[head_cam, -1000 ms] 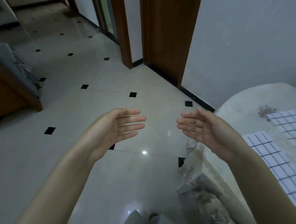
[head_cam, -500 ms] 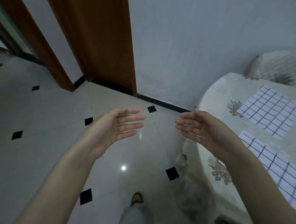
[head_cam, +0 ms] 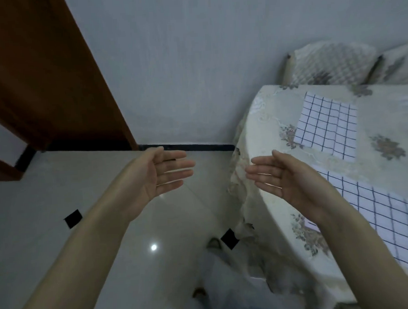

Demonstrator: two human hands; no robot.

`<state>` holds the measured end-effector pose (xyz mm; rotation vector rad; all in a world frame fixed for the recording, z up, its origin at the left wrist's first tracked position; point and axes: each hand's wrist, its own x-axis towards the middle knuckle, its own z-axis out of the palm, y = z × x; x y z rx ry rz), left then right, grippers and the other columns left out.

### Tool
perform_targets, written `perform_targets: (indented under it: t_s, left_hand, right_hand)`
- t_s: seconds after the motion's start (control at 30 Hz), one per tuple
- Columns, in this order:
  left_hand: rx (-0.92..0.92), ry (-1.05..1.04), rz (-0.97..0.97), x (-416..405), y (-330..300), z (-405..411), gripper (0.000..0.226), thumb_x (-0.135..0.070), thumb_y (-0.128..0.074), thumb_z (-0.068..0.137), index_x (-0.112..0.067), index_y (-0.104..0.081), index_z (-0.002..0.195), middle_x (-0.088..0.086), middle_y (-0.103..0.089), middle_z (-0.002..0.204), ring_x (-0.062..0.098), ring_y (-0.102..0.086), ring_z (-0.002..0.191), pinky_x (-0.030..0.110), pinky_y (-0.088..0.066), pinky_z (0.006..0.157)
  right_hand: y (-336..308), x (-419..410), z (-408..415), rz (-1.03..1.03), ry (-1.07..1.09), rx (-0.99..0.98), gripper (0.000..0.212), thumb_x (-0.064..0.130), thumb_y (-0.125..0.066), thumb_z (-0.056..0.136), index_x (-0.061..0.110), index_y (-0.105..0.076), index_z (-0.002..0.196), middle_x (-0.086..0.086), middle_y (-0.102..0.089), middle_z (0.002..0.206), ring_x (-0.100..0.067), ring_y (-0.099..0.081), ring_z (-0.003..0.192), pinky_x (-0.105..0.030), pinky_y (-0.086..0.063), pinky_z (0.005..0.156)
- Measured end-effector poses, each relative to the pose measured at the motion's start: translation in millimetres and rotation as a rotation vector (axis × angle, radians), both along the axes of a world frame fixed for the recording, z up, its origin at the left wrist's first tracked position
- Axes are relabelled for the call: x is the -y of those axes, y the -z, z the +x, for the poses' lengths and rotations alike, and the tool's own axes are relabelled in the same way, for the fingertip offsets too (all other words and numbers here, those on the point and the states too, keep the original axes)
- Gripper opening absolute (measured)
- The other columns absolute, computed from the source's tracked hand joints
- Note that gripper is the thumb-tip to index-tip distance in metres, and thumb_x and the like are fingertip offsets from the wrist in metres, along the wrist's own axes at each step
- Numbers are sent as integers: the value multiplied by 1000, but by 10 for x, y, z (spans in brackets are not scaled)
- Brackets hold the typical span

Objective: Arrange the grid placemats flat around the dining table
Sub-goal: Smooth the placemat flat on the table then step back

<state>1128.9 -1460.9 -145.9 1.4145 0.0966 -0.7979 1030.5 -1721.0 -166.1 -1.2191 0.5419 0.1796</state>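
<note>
Facing each other, palms in, the left hand [head_cam: 155, 178] and the right hand [head_cam: 287, 180] hang in the air with straight fingers, holding nothing. One checked mat [head_cam: 326, 126] lies flat on the table [head_cam: 263, 137] just past the right hand. Another mat [head_cam: 386, 218] lies flat beside that wrist.

Two grid placemats [head_cam: 328, 126] [head_cam: 388, 225] lay on one dining table [head_cam: 263, 132]; two chairs [head_cam: 330, 65] [head_cam: 399, 66] (cushioned backs) stood behind; two hands [head_cam: 157, 178] [head_cam: 291, 180] showed.
</note>
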Motion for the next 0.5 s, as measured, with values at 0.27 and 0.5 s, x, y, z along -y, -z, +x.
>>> perform_targets:
  t_s: [0.27, 0.5]
  left_hand:
    - [22, 64, 18, 390, 43, 948, 40, -26, -32, 102, -7, -64, 119, 9, -73, 111, 23, -70, 104, 41, -50, 95]
    - [30, 171, 75, 1115, -203, 2100, 41, -27, -30, 103, -7, -62, 120, 10, -74, 110, 23, -70, 102, 39, -50, 96]
  right_hand:
    - [175, 387, 773, 31, 116, 8, 39, 33, -40, 100, 6, -66, 110, -14, -73, 110, -26, -69, 106, -34, -53, 94]
    - [120, 998, 1647, 70, 219, 53, 41, 33, -38, 101, 4, -65, 113, -14, -73, 110, -25, -69, 106, -34, -53, 93]
